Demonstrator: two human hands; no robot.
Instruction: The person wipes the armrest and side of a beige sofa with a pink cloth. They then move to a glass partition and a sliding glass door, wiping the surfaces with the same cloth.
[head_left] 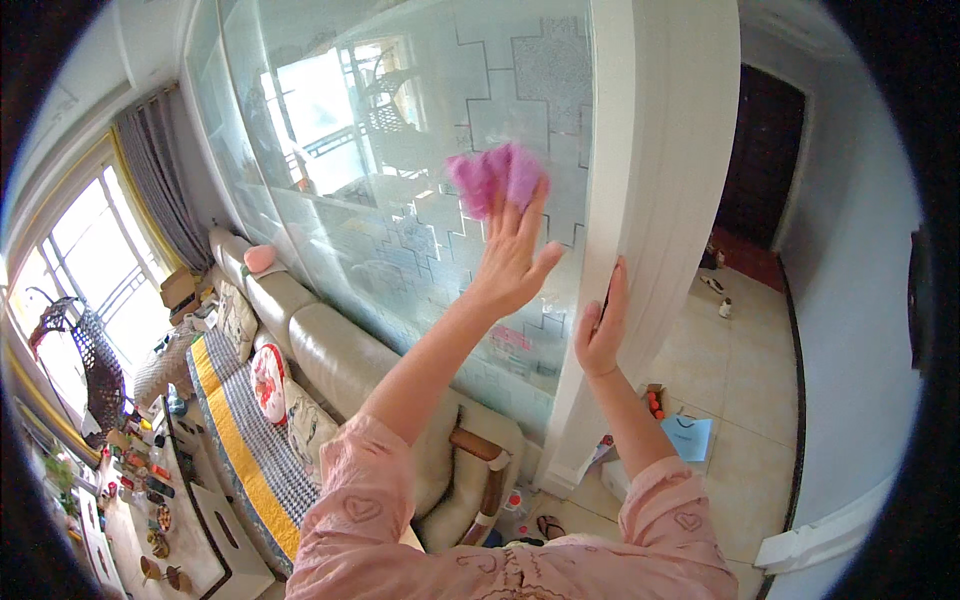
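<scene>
My left hand point(515, 262) reaches up to the patterned glass panel point(410, 150). Its fingers press a crumpled purple cloth point(497, 178) flat to the glass, while the thumb points off to the right. Lower and to the right, my right hand point(602, 330) rests against the white frame point(640, 180) beside the panel, fingers stretched upward along it. A thin dark strip shows between the thumb and fingers of that hand; I cannot tell what it is. The panel mirrors a bright window.
A pale leather sofa point(345, 345) with cushions stands along the panel's foot. At far left, a low table point(185, 535) carries many small items. Right of the frame, a tiled hallway point(745, 380) leads to a dark door point(765, 150); a light blue bag point(687, 437) sits on its floor.
</scene>
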